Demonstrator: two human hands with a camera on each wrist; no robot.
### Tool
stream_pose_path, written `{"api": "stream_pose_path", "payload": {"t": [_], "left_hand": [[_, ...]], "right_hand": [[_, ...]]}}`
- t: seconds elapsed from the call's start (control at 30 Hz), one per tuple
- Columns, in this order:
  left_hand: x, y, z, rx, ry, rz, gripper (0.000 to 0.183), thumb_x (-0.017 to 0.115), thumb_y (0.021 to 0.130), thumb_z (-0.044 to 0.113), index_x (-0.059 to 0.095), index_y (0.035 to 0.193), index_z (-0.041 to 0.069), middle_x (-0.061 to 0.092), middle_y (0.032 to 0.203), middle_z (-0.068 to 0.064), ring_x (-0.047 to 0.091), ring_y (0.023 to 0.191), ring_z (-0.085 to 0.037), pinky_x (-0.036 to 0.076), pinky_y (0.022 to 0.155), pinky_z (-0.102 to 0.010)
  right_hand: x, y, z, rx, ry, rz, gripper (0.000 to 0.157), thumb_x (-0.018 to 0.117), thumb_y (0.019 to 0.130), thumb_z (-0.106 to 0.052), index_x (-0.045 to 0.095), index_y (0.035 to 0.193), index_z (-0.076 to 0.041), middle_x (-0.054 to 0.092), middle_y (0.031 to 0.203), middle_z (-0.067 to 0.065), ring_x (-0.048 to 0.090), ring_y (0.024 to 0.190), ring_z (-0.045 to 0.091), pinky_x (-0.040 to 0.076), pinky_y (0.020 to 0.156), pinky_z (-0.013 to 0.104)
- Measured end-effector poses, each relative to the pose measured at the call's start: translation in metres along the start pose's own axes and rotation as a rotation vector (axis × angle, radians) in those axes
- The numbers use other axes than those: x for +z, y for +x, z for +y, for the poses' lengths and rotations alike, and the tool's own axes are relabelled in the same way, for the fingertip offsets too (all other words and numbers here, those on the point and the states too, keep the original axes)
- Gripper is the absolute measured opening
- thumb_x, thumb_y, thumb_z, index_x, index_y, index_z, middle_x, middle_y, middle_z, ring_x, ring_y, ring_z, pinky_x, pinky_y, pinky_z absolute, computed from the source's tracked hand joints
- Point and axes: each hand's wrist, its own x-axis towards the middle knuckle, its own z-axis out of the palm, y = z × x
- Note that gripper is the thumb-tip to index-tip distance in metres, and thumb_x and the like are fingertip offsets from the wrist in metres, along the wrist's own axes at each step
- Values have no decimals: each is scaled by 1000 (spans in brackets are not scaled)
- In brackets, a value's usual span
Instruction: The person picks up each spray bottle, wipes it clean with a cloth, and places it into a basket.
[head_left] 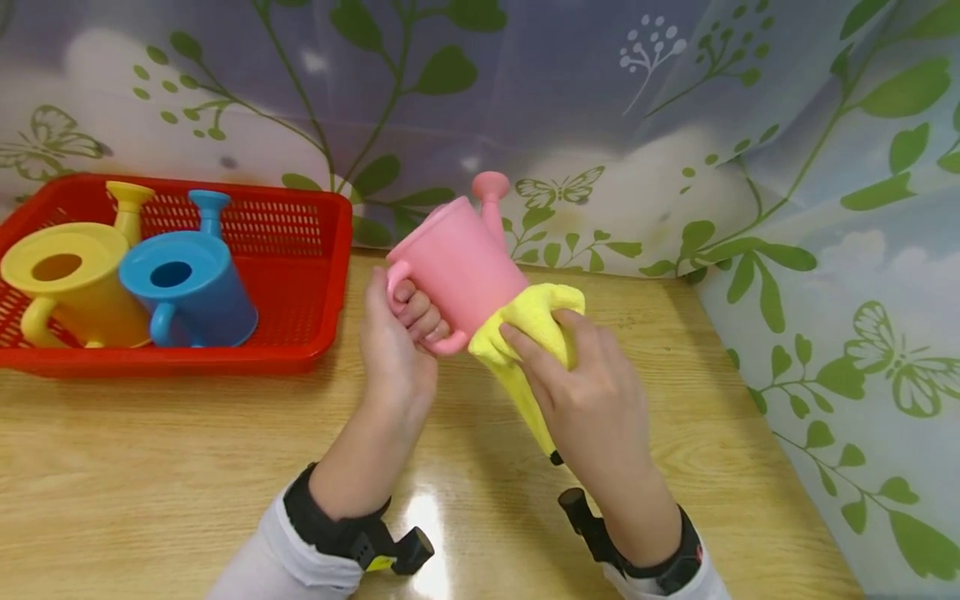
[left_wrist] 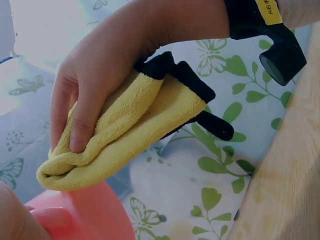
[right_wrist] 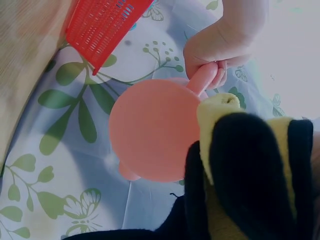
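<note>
A pink watering can (head_left: 461,267) is held tilted above the table, its spout toward the back wall. My left hand (head_left: 399,350) grips its handle, fingers curled through the loop. With my right hand (head_left: 596,387) I hold a bunched yellow cloth (head_left: 551,312) against the lower edge of the can. The left wrist view shows the folded cloth (left_wrist: 145,130) with dark edging, pinched above the can (left_wrist: 102,212). Seen from the right wrist, the can's round base (right_wrist: 150,130) faces the camera, and the cloth (right_wrist: 212,115) partly covers its side.
On the left stands a red plastic basket (head_left: 300,354) with perforated walls. Inside are a yellow watering can (head_left: 97,283) and a blue watering can (head_left: 198,292), side by side. Behind the wooden table (head_left: 187,467) hangs a leaf-patterned cloth backdrop (head_left: 555,100), which continues along the right.
</note>
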Motion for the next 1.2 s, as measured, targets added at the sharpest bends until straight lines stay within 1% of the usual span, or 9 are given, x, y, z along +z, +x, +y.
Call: {"api": "stream_pose_path", "payload": {"t": [0.13,0.27,0.4,0.53,0.67,0.77,0.87,1.07,1.2], "left_hand": [[0,0,0,-9,21,-1,44,32,104,38,32,65,18,26,49,9,19,44,-7,17,45,-21],[1,-1,-2,-7,24,-13,43,31,104,38,31,65,17,25,49,9,16,46,-9,15,47,-22],[0,-3,-5,-12,22,-11,44,31,104,38,30,65,17,25,49,9,14,47,-10,14,48,-22],[-1,-6,-8,-9,14,-2,45,31,104,39,31,65,16,24,50,8,15,47,-10,15,49,-22],[0,-8,-11,4,38,-24,45,30,104,39,30,66,16,24,51,7,16,46,-10,14,49,-22],[1,-10,-12,21,57,-36,44,30,104,39,30,66,16,23,52,6,17,46,-11,14,48,-23],[1,-11,-13,38,69,-33,44,30,104,39,30,66,16,23,52,6,17,46,-11,14,47,-24],[2,-10,-14,38,89,-44,44,29,104,41,30,67,17,23,52,7,17,46,-10,15,45,-26],[0,-8,-17,38,101,-50,44,30,104,40,29,66,17,22,52,7,18,45,-10,16,44,-25]], "right_hand": [[0,0,-1,3,-1,-2,22,67,89,-17,73,109,-22,62,104,24,57,72,37,51,59,43],[-2,0,-2,10,-10,-13,24,68,87,-13,73,109,-21,62,103,24,58,75,37,53,62,44],[-3,-2,-4,21,-23,-21,25,70,85,-11,73,108,-21,62,103,24,58,74,37,52,59,43],[-1,-3,-7,29,-37,-24,25,72,84,-13,74,107,-22,61,103,23,58,74,36,52,58,42],[0,-1,-10,41,-44,-21,28,75,82,-14,73,109,-22,62,103,23,58,72,35,50,53,41],[0,2,-11,49,-47,-19,28,75,83,-14,72,110,-22,62,104,23,56,68,35,48,52,40],[1,6,-12,48,-47,-17,27,74,84,-14,73,110,-21,61,103,23,56,69,35,49,54,41],[4,15,-12,43,-45,-29,23,71,87,-18,73,109,-21,61,104,23,58,73,36,51,58,42],[9,20,-10,37,-38,-28,21,69,89,-18,73,110,-21,61,105,23,58,74,36,51,58,42]]}}
